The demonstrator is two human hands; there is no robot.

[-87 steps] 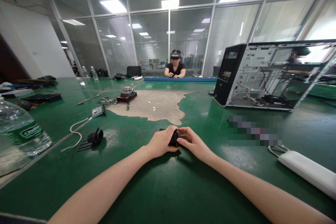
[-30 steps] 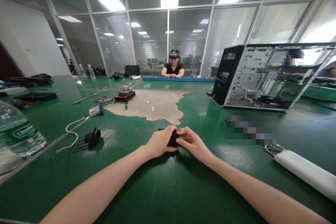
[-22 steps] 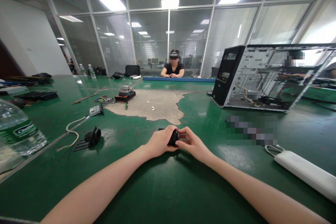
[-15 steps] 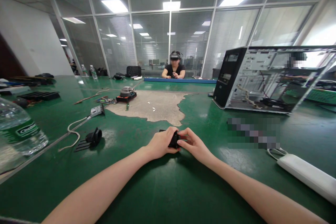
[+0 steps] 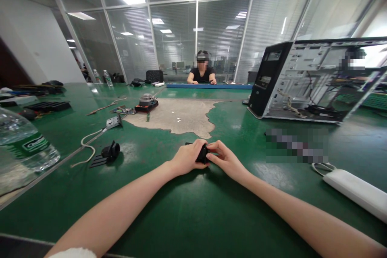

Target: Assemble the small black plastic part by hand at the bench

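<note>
A small black plastic part (image 5: pixel 202 154) rests on the green table (image 5: pixel 187 213) in front of me, gripped from both sides. My left hand (image 5: pixel 188 157) wraps its left side with curled fingers. My right hand (image 5: pixel 225 160) pinches its right side with thumb and fingertips. Most of the part is hidden between the two hands. A similar black part (image 5: pixel 109 152) lies alone on the table to the left, well apart from my hands.
An open computer case (image 5: pixel 305 80) stands at the right. A white power strip (image 5: pixel 356 192) lies near right, a water bottle (image 5: pixel 26 145) near left. A fan part (image 5: pixel 146 103), a bracket with a white cable (image 5: pixel 87 145) and a worn patch lie ahead. A person sits across.
Both hands stay on the black part with only small finger shifts. The view has tipped slightly, so everything sits a little higher in the picture.
</note>
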